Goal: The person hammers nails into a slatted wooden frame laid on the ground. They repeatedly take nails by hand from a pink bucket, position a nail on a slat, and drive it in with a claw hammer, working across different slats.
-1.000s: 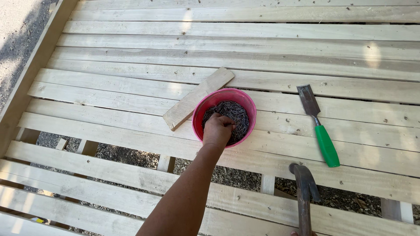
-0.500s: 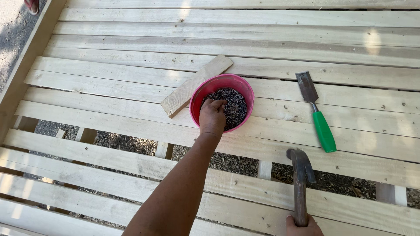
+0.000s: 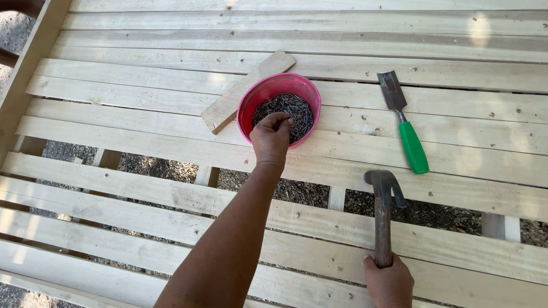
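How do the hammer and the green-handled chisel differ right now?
The hammer is gripped by the right hand, its head raised above the slats; the chisel lies untouched on the wooden slats. The hammer has a dark, worn handle and a curved claw head; the chisel has a bright green handle and a flat, rusty blade. The hammer looks longer than the chisel. Both point away from the person, to the right of the pink bowl.

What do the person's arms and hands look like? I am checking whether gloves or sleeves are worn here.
Both are bare. The left hand has no glove, ring or watch, and its forearm shows no sleeve to the picture's edge. The right hand is also ungloved; only its top shows.
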A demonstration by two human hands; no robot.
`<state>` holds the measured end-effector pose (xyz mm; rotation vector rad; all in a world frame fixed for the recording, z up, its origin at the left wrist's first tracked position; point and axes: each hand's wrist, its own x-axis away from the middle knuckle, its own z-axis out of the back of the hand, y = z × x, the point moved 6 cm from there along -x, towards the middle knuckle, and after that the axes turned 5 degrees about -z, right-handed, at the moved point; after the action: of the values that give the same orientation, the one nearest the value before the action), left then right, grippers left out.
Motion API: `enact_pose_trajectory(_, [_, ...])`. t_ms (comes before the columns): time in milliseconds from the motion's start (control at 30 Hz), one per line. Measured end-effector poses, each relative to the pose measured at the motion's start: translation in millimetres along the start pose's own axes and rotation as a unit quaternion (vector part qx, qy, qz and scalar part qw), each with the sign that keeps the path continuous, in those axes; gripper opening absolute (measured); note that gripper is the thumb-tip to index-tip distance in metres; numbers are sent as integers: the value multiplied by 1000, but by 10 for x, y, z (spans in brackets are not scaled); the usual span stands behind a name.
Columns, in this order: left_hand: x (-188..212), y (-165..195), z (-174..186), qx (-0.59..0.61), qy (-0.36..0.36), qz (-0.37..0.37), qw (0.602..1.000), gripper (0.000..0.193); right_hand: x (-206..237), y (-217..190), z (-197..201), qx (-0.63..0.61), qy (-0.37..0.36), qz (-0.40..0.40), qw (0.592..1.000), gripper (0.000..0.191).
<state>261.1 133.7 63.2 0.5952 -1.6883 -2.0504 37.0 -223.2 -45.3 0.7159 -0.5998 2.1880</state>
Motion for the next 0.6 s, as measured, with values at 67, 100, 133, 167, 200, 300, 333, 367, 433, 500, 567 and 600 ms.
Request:
enact_pose_trajectory(67, [162,114,-47,17,-16,-69,997,8,14,-12,9,2,-16,10,1000,40])
enact_pose_trajectory(100, [265,162,-97,27,-24,-105,994,8,11,-22,36,-1,-17,17,1000,40])
enact_pose_trajectory(133, [366,166,-168,17,-50,-113,992,7,3,-42,69,-5,-17,25,1000,41])
enact_pose_trajectory(167, [505,149,-232,4,-77,-118,990,7,-1,-43,103,-5,-25,27,999,41])
enact_pose_trajectory(200, [643,117,-292,-8,-103,-123,987,7,-14,-39,159,-3,-34,29,999,42])
enact_pose_trajectory(300, [890,-125,-528,-47,-183,-48,981,4,-109,-74,363,33,-56,33,997,45])
enact_pose_trajectory(333, [946,-188,-567,-59,-181,-46,981,4,-129,-79,421,51,-64,32,996,46])
enact_pose_trajectory(367, [998,-254,-600,-71,-177,-42,981,4,-140,-83,474,59,-70,32,995,48])
enact_pose_trajectory(433, [1040,-334,-675,-97,-161,-62,980,5,-151,-113,547,72,-81,33,994,50])
enact_pose_trajectory(500, [1078,-362,-719,-127,-134,-102,977,5,-114,-135,578,76,-88,44,992,47])
enact_pose_trajectory(567, [1095,-434,-745,-144,-125,-78,979,3,-61,-137,581,79,-93,43,992,45])
enact_pose_trajectory(600, [1088,-454,-747,-152,-119,-68,979,3,-44,-151,574,78,-94,40,992,44])
